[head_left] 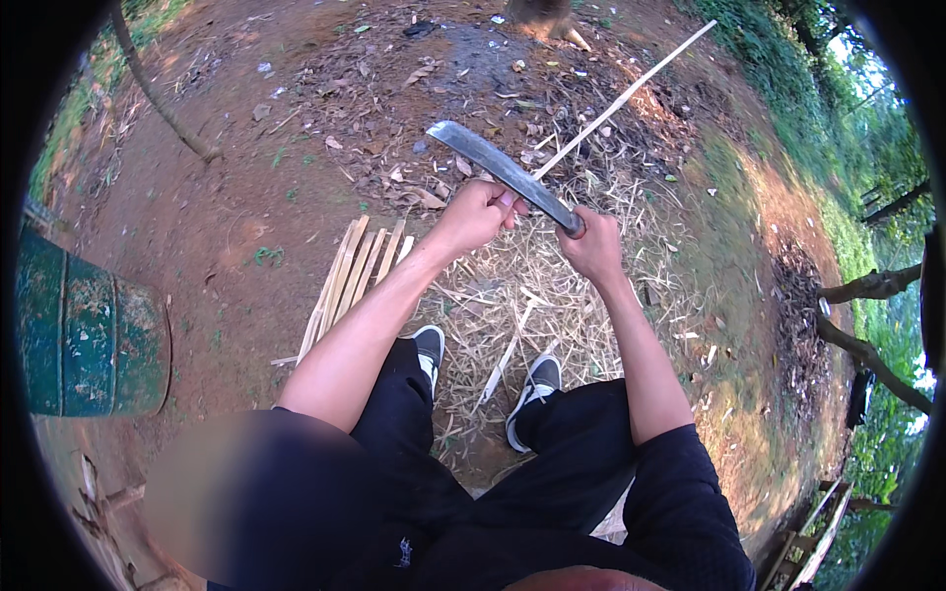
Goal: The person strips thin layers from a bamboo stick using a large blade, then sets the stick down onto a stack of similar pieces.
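Observation:
My right hand (593,244) is wrapped round the handle of a machete (493,164). Its broad, dark grey blade slants up and to the left, past my left hand (481,215). That hand is closed, thumb against fingers, at the near end of a long, thin bamboo strip (631,93). The strip runs away to the upper right and passes under the blade, which crosses it close to my left fingers. Part of the strip's near end is hidden by the blade and my fingers.
Several split bamboo strips (347,272) lie side by side, left of my shoes. Pale shavings (473,305) cover the ground before me, with a loose piece (507,353) between my feet. A green metal drum (94,335) stands at left; a thin trunk (163,94) rises beyond it.

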`<state>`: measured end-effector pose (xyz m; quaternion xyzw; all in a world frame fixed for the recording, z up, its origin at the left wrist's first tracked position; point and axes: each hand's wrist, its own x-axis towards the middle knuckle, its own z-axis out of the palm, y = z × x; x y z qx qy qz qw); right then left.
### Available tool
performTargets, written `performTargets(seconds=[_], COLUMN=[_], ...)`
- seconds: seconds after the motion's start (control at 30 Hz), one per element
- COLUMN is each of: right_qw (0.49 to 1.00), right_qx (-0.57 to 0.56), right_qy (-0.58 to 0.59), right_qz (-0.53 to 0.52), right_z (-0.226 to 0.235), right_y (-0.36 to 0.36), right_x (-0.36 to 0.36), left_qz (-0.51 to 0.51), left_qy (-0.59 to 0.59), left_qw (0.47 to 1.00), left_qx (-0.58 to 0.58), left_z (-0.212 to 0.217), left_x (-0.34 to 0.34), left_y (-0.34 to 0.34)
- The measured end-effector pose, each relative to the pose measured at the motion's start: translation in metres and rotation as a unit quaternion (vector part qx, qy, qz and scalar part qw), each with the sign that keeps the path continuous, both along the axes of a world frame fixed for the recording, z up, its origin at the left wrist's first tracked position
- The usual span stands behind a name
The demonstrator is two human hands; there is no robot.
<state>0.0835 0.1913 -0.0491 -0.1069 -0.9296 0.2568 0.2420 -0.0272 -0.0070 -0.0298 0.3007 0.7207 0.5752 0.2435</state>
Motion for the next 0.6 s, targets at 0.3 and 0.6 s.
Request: performTargets(seconds=[0.3, 0.6], right_qw=[0.998, 0.995], right_qx=[0.049, 0.098], right_qy=[0.026, 0.009], right_qz=[0.025, 0.011], right_z=[0.015, 0.016], right_y=[-0.026, -0.027], right_x=[-0.003, -0.005], left_qz=[-0.050, -0.008], left_qy=[-0.043, 0.094], left_qw=[0.998, 0.995], left_qx=[0.004, 0.020], left_z=[0.006, 0.004], left_x=[0.012, 0.018], left_y=[0.003, 0.003])
